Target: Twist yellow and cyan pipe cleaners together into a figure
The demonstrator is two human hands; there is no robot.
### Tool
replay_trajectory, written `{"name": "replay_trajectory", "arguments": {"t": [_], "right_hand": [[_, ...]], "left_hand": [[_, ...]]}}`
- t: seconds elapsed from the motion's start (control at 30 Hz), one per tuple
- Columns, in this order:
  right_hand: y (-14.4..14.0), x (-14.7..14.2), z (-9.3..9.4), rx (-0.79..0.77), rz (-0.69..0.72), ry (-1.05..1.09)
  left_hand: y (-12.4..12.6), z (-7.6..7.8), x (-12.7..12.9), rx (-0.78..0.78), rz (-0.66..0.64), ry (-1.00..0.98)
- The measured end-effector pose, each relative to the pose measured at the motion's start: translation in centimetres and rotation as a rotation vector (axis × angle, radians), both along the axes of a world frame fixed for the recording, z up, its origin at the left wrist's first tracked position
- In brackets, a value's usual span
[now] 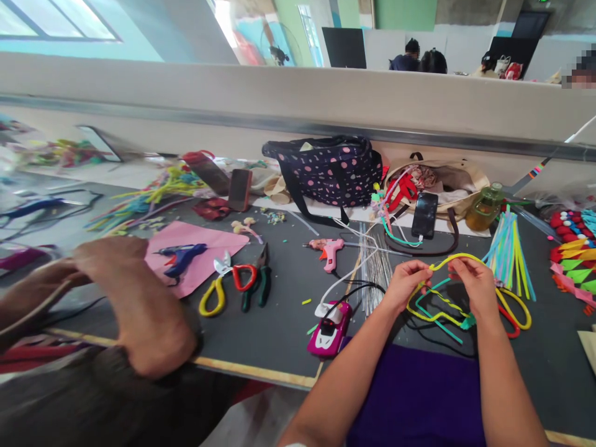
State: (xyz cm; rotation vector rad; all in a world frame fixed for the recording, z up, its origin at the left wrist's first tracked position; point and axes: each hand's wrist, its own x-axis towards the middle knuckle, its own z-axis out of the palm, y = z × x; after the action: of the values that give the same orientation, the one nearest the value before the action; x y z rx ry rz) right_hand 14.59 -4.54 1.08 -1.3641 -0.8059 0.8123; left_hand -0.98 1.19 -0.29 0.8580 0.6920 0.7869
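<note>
My left hand (410, 284) pinches one end of a bent yellow pipe cleaner (459, 256) between thumb and fingers. Close beside it, my right hand (475, 285) is closed on another part of the same pipe cleaner, which arches between both hands. Below them, a yellow twisted piece (437, 316) and a teal pipe cleaner (449, 331) lie on the dark table. Partly hidden by my right wrist are the yellow and red handles of a pair of scissors (524, 313). A bundle of blue and yellow pipe cleaners (510, 248) stands just beyond my right hand.
Left of me are a magenta power strip (331, 332), a pink glue gun (331, 251), scissors (216, 295) and green-handled pliers (261, 285). A co-worker's arm (144, 304) rests near a blue glue gun (184, 257). Behind stand a dotted bag (333, 167), a phone (424, 214) and a bottle (484, 208).
</note>
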Motion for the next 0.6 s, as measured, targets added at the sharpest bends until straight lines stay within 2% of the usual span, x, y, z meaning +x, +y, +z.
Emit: {"name": "replay_trajectory", "arguments": {"t": [0.27,0.6], "right_hand": [[0.0,0.1,0.7,0.020,-0.108,0.051],[0.0,0.5,0.6,-0.049,-0.022,0.210]], "left_hand": [[-0.4,0.0,0.0,0.027,-0.107,-0.002],[-0.9,1.2,-0.7,0.070,-0.244,-0.090]]}}
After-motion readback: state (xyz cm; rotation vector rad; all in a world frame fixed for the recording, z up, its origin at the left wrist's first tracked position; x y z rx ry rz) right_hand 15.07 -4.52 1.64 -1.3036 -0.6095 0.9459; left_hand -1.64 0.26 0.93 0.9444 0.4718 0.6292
